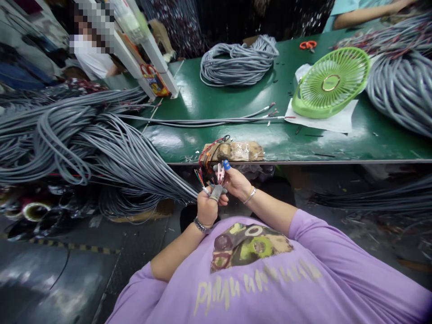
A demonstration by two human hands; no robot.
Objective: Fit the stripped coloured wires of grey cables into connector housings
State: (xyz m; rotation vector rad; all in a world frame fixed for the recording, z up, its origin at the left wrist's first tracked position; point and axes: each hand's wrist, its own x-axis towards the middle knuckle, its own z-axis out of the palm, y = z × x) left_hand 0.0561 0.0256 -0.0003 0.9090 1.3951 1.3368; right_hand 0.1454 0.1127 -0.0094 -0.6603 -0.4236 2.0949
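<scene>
My left hand (208, 209) is closed around the end of a grey cable, and thin coloured wires (200, 176) fan out above its fingers. A grey covering (218, 192) wraps one of its fingers. Close beside it, my right hand (237, 183) is pinched, with a blue cover (226, 165) on the thumb. A small pale pink piece (220, 173) shows at its fingertips, too small to name. Both hands are just below the table's front edge. Right behind them lies a wooden block (245, 151) with red and black leads at its left end.
A large heap of grey cables (111, 139) spills over the table (189, 108) at left. Several loose cable ends (236, 120) stretch across it. Behind lie a coil (238, 63) and orange-handled scissors (308, 45). A green fan (332, 83) and another coil (401, 90) are at right. Two other people work beyond.
</scene>
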